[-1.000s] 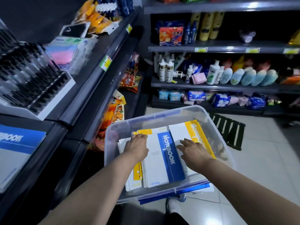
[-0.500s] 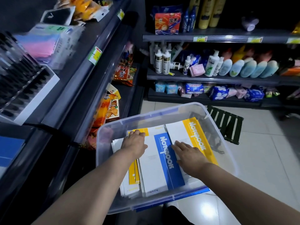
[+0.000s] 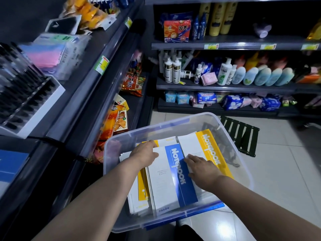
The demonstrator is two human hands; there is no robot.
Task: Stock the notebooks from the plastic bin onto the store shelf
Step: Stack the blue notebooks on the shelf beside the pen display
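Observation:
A clear plastic bin [image 3: 243, 164] sits low in front of me with several white notebooks striped in blue or yellow. On top lies the blue notebook [image 3: 175, 176]. My left hand [image 3: 145, 153] curls over its upper left edge. Against its right edge rests my right hand [image 3: 201, 166], fingers flat over a yellow notebook [image 3: 211, 146]. The dark store shelf [image 3: 52, 150] runs along the left, with a blue notebook cover [image 3: 12, 164] lying on it at the left edge.
A tray of black pens [image 3: 26, 94] and packets fill the left shelf above. Snack bags [image 3: 119, 119] sit on the low shelf beside the bin. A dark folding stool [image 3: 243, 136] stands behind the bin. Toiletry shelves [image 3: 225, 87] line the back.
Both hands stay at the sides of the blue notebook. My view has swung a little to the right, so the shelf's blue cover has slid toward the left edge.

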